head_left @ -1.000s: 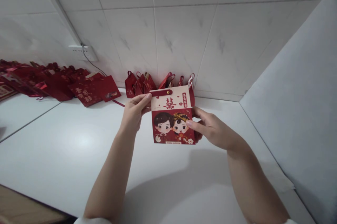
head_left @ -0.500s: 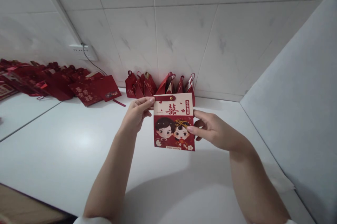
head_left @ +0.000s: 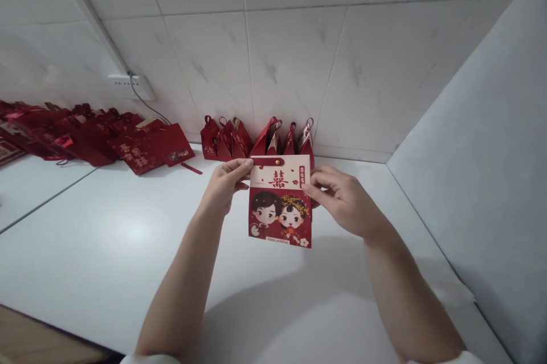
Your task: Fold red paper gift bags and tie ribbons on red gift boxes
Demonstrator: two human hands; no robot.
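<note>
Between my hands is a flat red and cream gift box (head_left: 280, 210), printed with two cartoon figures and a red double-happiness character. A dark red strap (head_left: 269, 162) with a gold stud crosses its top edge. My left hand (head_left: 224, 184) pinches the upper left corner, thumb over the strap's end. On the opposite side, my right hand (head_left: 339, 199) grips the right edge near the middle, thumb in front and fingers behind. The box is held up above the white table, facing me. My right fingertips behind it are partly hidden.
Several small red boxes with ribbon loops (head_left: 231, 139) stand in a row against the tiled wall (head_left: 294, 68). A heap of flat red gift boxes (head_left: 85, 130) lies at the left on the white table (head_left: 128, 233). A wall socket (head_left: 130, 86) with a cable is above it.
My right hand has slid up along the right edge of the box, its thumb moving from the lower figure to near the cream panel. My left hand keeps its pinch.
</note>
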